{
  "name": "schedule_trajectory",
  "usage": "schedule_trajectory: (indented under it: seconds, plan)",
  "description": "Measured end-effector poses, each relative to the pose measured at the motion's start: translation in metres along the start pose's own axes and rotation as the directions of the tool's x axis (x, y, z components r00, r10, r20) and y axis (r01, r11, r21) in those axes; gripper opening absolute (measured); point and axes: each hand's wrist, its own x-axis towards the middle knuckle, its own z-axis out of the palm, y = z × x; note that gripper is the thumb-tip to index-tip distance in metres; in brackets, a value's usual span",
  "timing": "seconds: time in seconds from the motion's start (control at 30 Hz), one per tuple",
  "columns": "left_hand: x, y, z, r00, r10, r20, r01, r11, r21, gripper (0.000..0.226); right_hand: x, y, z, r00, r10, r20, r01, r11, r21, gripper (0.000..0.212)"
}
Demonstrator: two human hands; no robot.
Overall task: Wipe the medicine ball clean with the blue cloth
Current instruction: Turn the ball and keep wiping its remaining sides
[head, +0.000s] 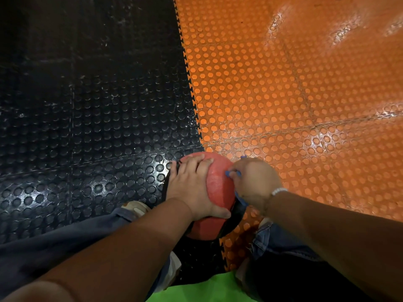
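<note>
The left hand [192, 188] lies flat on the medicine ball [220, 184]. The right hand [255, 184] clutches the blue cloth [239, 199] against it.

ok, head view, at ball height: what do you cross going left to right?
black mat → left hand resting on the ball → ball → cloth → right hand gripping the cloth → bracelet → orange mat

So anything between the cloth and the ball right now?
Nothing visible. The right hand holds the blue cloth against the medicine ball on its right side; the left hand rests on its top left, apart from the cloth.
</note>
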Motion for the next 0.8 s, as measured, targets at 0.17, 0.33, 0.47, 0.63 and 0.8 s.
schedule_trajectory:
  seconds: [0.17,0.33,0.47,0.63,0.8]
  plan:
    - [0.000,-0.001,0.003,1.000,0.027,0.011,-0.028,0.998,0.050,0.135,0.031,0.004,-0.003,0.996,0.077,0.044,-0.078,0.997,0.022,0.021]
    - [-0.003,-0.004,0.000,1.000,0.022,0.017,-0.023,0.998,0.055,0.134,0.003,-0.006,-0.001,0.966,-0.257,-0.010,0.251,0.950,-0.184,0.021]
    - [-0.002,0.004,0.002,0.999,0.036,0.019,-0.037,0.998,0.045,0.134,0.036,-0.004,-0.015,0.998,0.017,0.067,-0.004,0.983,-0.181,0.019]
    - [0.000,0.005,0.004,0.999,0.022,0.024,-0.024,0.997,0.080,0.136,0.012,-0.030,-0.013,0.988,-0.148,0.032,0.151,0.936,-0.319,0.025]
    - [0.008,0.006,-0.003,0.999,0.009,0.032,-0.009,1.000,0.012,0.135,-0.005,-0.018,-0.012,0.957,-0.288,0.042,0.291,0.937,-0.195,0.024]
